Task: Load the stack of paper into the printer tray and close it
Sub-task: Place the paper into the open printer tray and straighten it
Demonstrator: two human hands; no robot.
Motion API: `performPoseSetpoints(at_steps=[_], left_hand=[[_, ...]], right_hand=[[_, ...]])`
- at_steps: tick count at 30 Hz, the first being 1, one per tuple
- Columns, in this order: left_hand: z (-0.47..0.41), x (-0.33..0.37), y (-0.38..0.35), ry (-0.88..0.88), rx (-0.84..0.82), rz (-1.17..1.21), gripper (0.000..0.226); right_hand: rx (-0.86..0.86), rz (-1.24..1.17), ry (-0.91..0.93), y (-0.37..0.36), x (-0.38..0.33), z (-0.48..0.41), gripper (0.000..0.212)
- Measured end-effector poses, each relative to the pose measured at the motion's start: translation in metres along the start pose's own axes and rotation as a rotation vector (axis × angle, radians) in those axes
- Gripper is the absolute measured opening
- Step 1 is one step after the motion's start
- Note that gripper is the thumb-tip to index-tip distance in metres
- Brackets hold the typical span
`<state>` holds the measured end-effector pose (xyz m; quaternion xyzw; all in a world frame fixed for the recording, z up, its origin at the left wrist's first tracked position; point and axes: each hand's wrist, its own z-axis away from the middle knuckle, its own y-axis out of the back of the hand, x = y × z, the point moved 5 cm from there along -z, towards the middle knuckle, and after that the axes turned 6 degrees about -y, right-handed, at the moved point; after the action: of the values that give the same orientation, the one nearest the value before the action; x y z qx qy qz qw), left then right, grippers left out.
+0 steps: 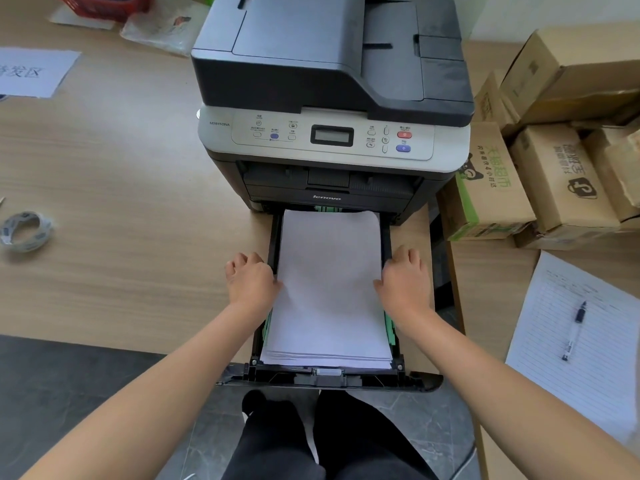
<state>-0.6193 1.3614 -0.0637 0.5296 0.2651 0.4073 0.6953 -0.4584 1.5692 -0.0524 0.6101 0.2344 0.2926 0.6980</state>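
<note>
A grey and black printer (pixel 332 98) stands on the wooden table, its black paper tray (pixel 329 379) pulled far out toward me over the table's front edge. A white stack of paper (pixel 329 289) lies in the tray, its far end under the printer's mouth and its near sheets slightly fanned. My left hand (pixel 251 280) grips the stack's left edge, fingers curled over the tray's left rail. My right hand (pixel 403 280) holds the stack's right edge in the same way, at the right rail.
Cardboard boxes (pixel 554 161) are piled right of the printer. A lined sheet with a pen (pixel 575 329) lies at the right. A roll of tape (pixel 24 230) and a printed sheet (pixel 31 72) sit on the table (pixel 121 202) at the left. My legs are below the tray.
</note>
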Motion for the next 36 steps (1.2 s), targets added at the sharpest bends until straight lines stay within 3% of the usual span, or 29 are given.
performPoseSetpoints(at_steps=[3, 5, 10, 13, 16, 19, 21, 23, 32, 36], left_hand=[[0.0, 0.003, -0.003, -0.004, -0.003, -0.045, 0.024], [0.001, 0.004, -0.005, -0.007, -0.003, -0.058, 0.024], [0.003, 0.002, -0.009, 0.0, 0.013, -0.052, 0.022], [0.006, 0.007, -0.004, -0.009, -0.022, -0.054, 0.029], [0.023, 0.018, -0.001, -0.126, -0.053, -0.08, 0.074], [0.053, 0.033, -0.002, -0.468, -0.044, -0.057, 0.104], [0.066, 0.032, -0.006, -0.658, -0.055, -0.094, 0.102], [0.071, 0.026, -0.012, -0.699, -0.142, -0.1, 0.1], [0.07, 0.026, -0.015, -0.753, -0.265, 0.007, 0.109], [0.076, 0.026, -0.02, -0.752, -0.344, -0.014, 0.111]], right_hand=[[0.088, -0.071, 0.146, 0.007, -0.024, -0.009, 0.03], [-0.011, -0.182, 0.247, 0.005, -0.04, -0.021, 0.037], [-0.336, -0.188, 0.121, -0.009, -0.051, -0.074, 0.106], [-0.432, -0.032, 0.141, -0.016, -0.057, -0.086, 0.123], [-0.449, 0.019, 0.141, -0.019, -0.061, -0.084, 0.123], [-0.408, -0.019, 0.148, -0.019, -0.059, -0.08, 0.115], [-0.331, -0.074, 0.18, -0.017, -0.058, -0.079, 0.099], [-0.261, -0.077, 0.211, -0.015, -0.056, -0.08, 0.089], [-0.31, 0.001, 0.246, -0.013, -0.058, -0.104, 0.114], [-0.197, -0.107, 0.22, -0.019, -0.058, -0.1, 0.097]])
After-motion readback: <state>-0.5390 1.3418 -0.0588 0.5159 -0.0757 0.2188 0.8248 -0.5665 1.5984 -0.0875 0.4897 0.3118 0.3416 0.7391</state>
